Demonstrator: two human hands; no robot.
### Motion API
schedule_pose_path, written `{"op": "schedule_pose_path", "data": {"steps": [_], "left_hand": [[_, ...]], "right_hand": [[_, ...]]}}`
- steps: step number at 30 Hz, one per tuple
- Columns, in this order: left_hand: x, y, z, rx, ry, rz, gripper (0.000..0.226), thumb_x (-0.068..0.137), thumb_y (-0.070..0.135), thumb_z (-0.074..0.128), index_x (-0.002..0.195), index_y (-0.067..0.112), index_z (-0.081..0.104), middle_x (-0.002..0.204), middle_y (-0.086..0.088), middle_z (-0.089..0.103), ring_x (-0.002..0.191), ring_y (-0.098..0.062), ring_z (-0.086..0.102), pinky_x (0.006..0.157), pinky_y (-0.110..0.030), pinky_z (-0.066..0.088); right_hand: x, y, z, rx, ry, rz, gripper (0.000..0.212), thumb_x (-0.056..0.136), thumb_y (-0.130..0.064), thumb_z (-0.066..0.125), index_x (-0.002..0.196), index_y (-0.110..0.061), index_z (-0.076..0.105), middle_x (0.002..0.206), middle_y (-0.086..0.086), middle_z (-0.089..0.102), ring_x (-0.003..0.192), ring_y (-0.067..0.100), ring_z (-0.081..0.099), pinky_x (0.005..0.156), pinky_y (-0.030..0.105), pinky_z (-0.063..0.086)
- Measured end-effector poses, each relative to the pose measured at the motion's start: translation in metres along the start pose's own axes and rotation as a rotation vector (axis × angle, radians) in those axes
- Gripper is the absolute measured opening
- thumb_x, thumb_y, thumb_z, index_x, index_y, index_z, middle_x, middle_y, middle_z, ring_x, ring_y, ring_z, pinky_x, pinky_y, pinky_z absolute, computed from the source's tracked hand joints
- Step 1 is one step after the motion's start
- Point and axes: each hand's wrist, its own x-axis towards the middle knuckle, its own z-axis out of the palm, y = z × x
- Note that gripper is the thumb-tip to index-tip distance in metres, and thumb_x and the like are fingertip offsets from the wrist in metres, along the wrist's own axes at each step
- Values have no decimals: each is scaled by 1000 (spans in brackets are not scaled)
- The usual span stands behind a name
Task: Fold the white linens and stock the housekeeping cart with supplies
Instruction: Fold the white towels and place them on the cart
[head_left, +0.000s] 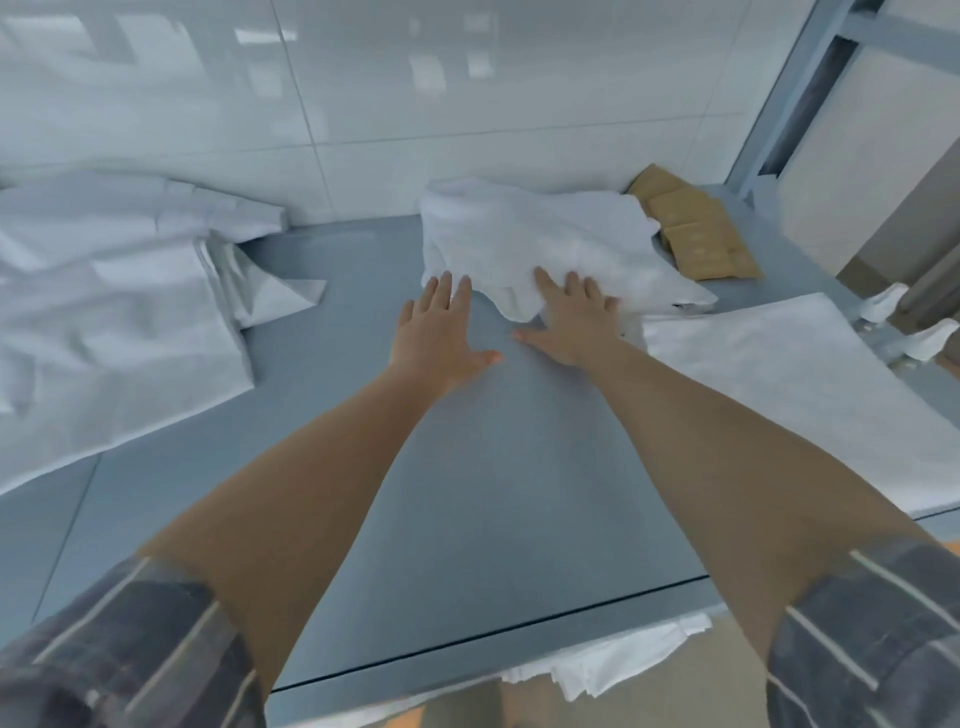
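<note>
I see the crumpled towel (545, 244) heaped at the far middle of the bench (467, 467), directly beyond both hands. My right hand (569, 325) is nearer, fingers spread flat on its near edge; my left hand (441, 332) lies flat, fingers apart, tips just reaching it. The towel is white, rumpled, running left to right.

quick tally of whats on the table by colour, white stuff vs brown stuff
White linens: 3 (crumpled towel, flat folded towel, sheets heaped on the left)
White small bottles: 2, at the right edge
Brown packets: about 4, partly hidden behind the crumpled towel
Total: about 9
</note>
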Motion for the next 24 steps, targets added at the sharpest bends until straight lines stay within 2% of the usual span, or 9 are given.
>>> {"op": "schedule_pose_path", "data": {"steps": [3, 6, 9, 14, 18, 24], "left_hand": [[12, -9, 8, -16, 30, 0, 111, 75, 63, 65, 152, 15, 1, 161, -6, 1, 147, -21, -1, 119, -43, 7], [17, -14, 10, -59, 37, 1, 118, 70, 65, 69, 152, 14, 2, 161, -6, 2, 147, -19, -2, 119, -40, 5], [18, -16, 7, -45, 27, 37, 119, 69, 65, 69, 153, 15, 1, 161, -6, 1, 147, -19, -2, 119, -40, 4], [-5, -31, 5, -38, 1, -14, 110, 72, 69, 62, 153, 15, 9, 160, -6, 12, 147, -18, 9, 118, -41, 7], [-47, -36, 2, -61, -59, -55, 105, 75, 64, 64, 151, 11, 15, 157, -9, 23, 144, -19, 20, 117, -38, 13], [-122, -18, -11, -71, -181, -71, 104, 77, 63, 63, 150, 7, 17, 156, -9, 24, 145, -18, 17, 116, -35, 15]], "right_hand": [[9, -6, 12, -13, 115, -100, 64, 91, -56, 43, 148, -32, 25, 151, 11, 28, 138, 34, 25, 109, 54, 23], [8, -21, 15, 2, 150, -158, 49, 96, -44, 41, 144, -34, 34, 145, 7, 37, 133, 31, 32, 106, 50, 29], [-3, -36, 17, 23, 160, -215, 46, 96, -37, 42, 142, -35, 38, 141, 5, 42, 132, 29, 34, 104, 48, 32], [-31, -58, 23, 59, 100, -307, 49, 96, -36, 45, 143, -37, 35, 149, 4, 35, 139, 27, 28, 109, 47, 26], [-65, -70, 22, 85, 15, -314, 52, 96, -37, 45, 146, -38, 31, 155, 3, 27, 143, 25, 21, 111, 45, 22], [-135, -71, 6, 48, -127, -341, 54, 96, -35, 44, 148, -38, 26, 157, 3, 21, 143, 25, 18, 111, 44, 22]]}}
